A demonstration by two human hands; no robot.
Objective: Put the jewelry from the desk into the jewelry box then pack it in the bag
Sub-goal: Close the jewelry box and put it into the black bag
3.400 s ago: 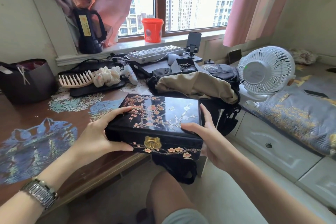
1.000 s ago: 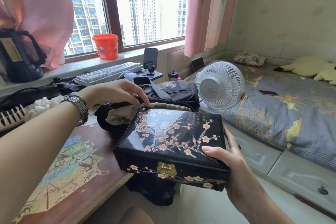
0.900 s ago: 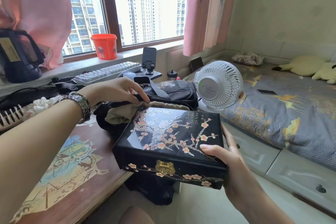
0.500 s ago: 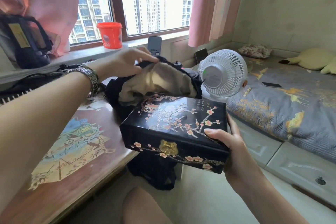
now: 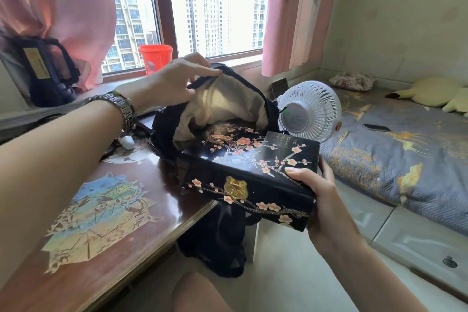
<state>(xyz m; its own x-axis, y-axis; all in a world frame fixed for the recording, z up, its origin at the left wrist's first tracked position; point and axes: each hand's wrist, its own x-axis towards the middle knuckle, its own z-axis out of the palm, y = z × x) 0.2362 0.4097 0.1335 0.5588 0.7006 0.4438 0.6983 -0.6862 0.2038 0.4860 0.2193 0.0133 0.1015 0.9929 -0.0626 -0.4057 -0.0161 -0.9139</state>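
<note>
Lifted higher, the bag [image 5: 162, 132] mouth gapes under left fingers [image 5: 202, 72]; right hand [image 5: 319, 192] grips the jewelry box [image 5: 248, 172], fan [image 5: 309, 109] just behind.

Head-worn, wide-angle, looking forward and down over the counter [image 5: 106, 210] edge toward window [image 5: 212, 15] and bed [image 5: 405, 159]; close to both hands.
</note>
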